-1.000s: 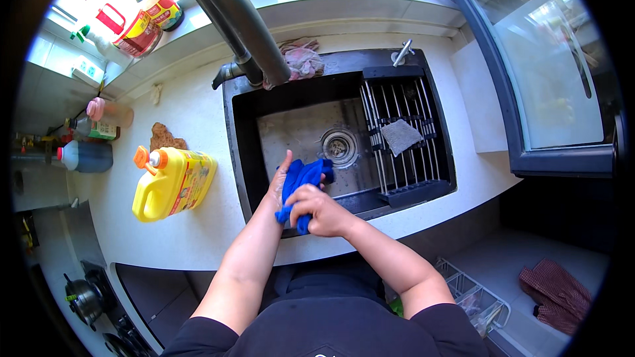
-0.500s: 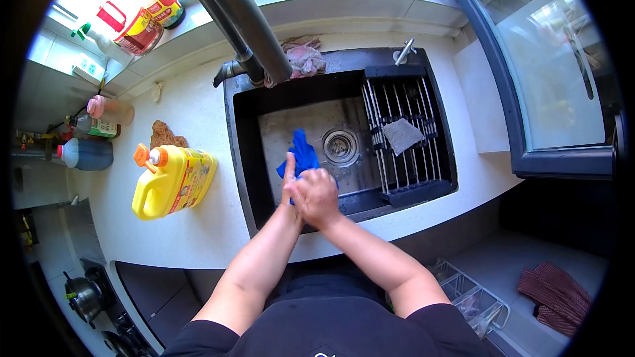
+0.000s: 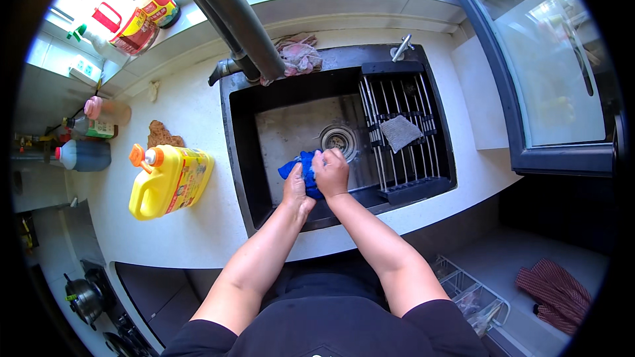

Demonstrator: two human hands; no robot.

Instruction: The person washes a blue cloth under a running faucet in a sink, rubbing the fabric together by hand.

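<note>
squeezing a crumpled, bright blue cloth (image 3: 307, 162) between them, both bare hands meet over the near part of the sink in the head view. the left hand (image 3: 296, 189) is curled around the cloth's left and near side, its thumb on top; the right hand (image 3: 333, 172) bends its fingers down onto the cloth from the right, so neither is spread wide. some fingertips are hidden. below lies the dark-rimmed sink with a steel floor (image 3: 281, 125), its round metal drain (image 3: 338, 139) just beyond the hands. a black-ended rack of metal rods (image 3: 417, 190) covers the right part, bearing a square grey pad (image 3: 401, 133). on the pale countertop (image 3: 165, 241), left of the sink, stands a yellow plastic jug with an orange pump top (image 3: 175, 182). a thick grey faucet (image 3: 228, 16) slants over the back left corner, and a dark-framed glass window pane (image 3: 559, 79) stands at right.
</note>
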